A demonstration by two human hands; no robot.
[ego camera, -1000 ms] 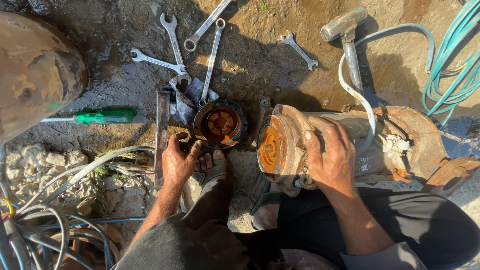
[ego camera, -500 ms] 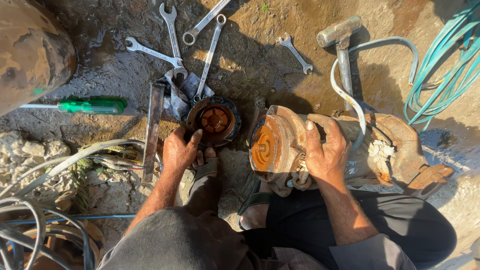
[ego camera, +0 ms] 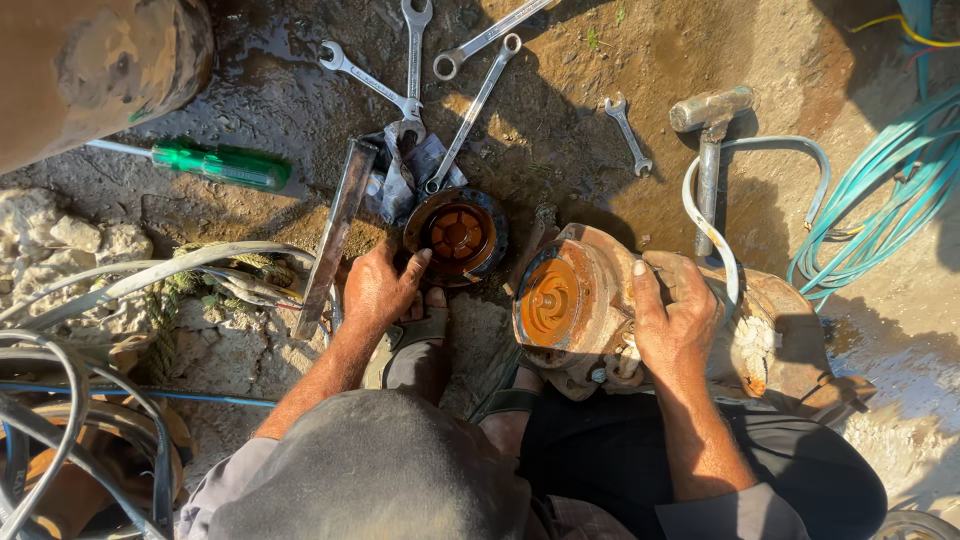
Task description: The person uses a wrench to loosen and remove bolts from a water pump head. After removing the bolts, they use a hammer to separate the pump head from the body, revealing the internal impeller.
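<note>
A rusty motor-pump body [ego camera: 600, 310] lies on its side on the muddy ground, its orange round face with a centre shaft turned left. My right hand [ego camera: 675, 320] lies flat on top of it, gripping the casing. To its left sits a round dark cover [ego camera: 458, 235] with an orange inner hub, face up on the dirt. My left hand [ego camera: 380, 290] rests just below and left of that cover, fingertips at its rim, holding nothing that I can see. My sandalled feet [ego camera: 425, 340] are between the two parts.
Several spanners [ego camera: 415, 55] lie at the top, a small one [ego camera: 628, 133] to the right. A green-handled screwdriver [ego camera: 215, 165], a flat metal bar [ego camera: 335, 235], a hammer [ego camera: 708, 150], a white hose [ego camera: 715, 230], teal hoses [ego camera: 890, 210], grey cables [ego camera: 90, 290] and a rusty tank [ego camera: 90, 70] surround me.
The view has drawn closer and shifted. My left hand has moved slightly toward the round cover's rim. My right hand stays on the pump body.
</note>
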